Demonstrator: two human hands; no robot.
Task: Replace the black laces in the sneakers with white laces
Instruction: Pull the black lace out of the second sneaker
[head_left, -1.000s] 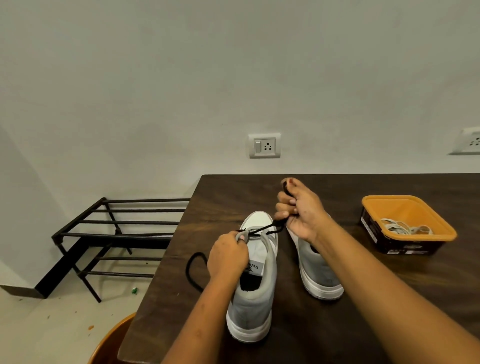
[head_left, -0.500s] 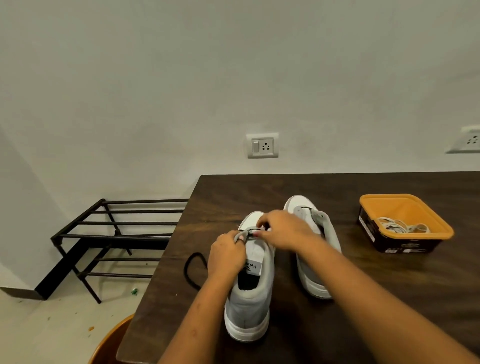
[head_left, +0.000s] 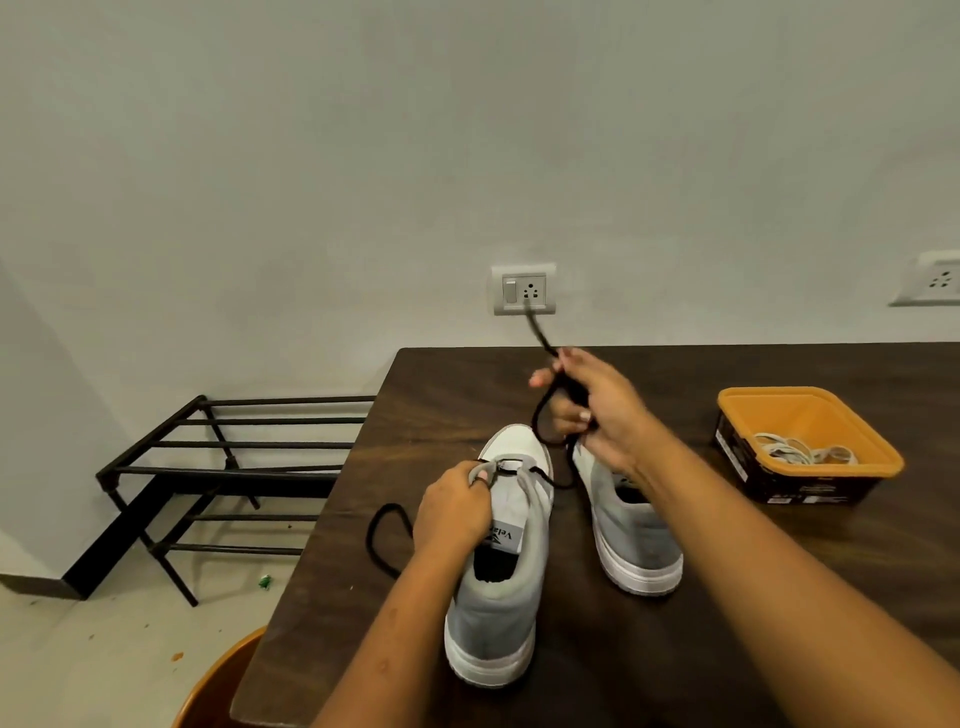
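Note:
Two grey-and-white sneakers stand on the dark wooden table (head_left: 779, 597). My left hand (head_left: 454, 512) grips the upper edge of the left sneaker (head_left: 506, 587) near its lowest eyelets. My right hand (head_left: 592, 402), raised above the toe of the right sneaker (head_left: 631, 530), grips the black lace (head_left: 543, 418), which loops down from the fist to the left sneaker's eyelets; its free end sticks up past my fingers. Another loop of black lace (head_left: 382, 540) lies on the table left of my left hand. White laces (head_left: 800, 451) lie in an orange tub (head_left: 769, 410) at the right.
The table's left edge runs close to the left sneaker. A black metal rack (head_left: 223, 467) stands on the floor to the left. An orange round object (head_left: 218, 686) sits below the table's front corner. Wall sockets (head_left: 523, 289) are behind the table.
My right hand went down to the left sneaker's eyelets, took the black lace, and has now pulled it up and back toward the wall. My left hand stayed on the sneaker.

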